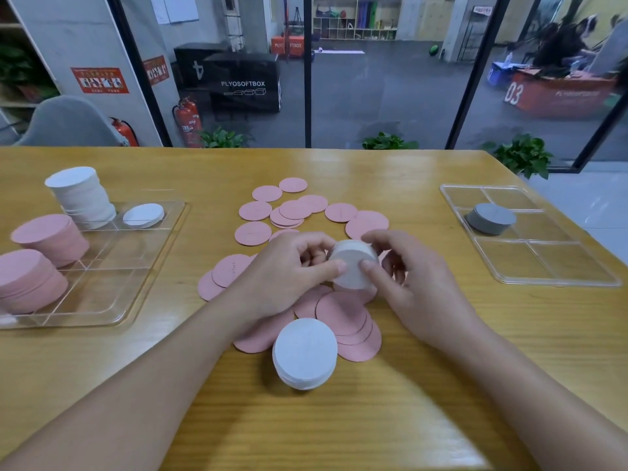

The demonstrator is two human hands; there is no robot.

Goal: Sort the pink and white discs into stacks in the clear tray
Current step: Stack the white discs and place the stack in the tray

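Observation:
My left hand and my right hand both grip a small stack of white discs, held just above the table's middle. Loose pink discs lie scattered around and under my hands. A second white stack stands on the table nearer to me. The clear tray at the left holds a tall white stack, a single white disc and two pink stacks.
Another clear tray sits at the right with a grey stack of discs in it. The wooden table ends at a glass wall behind, with potted plants along its far edge.

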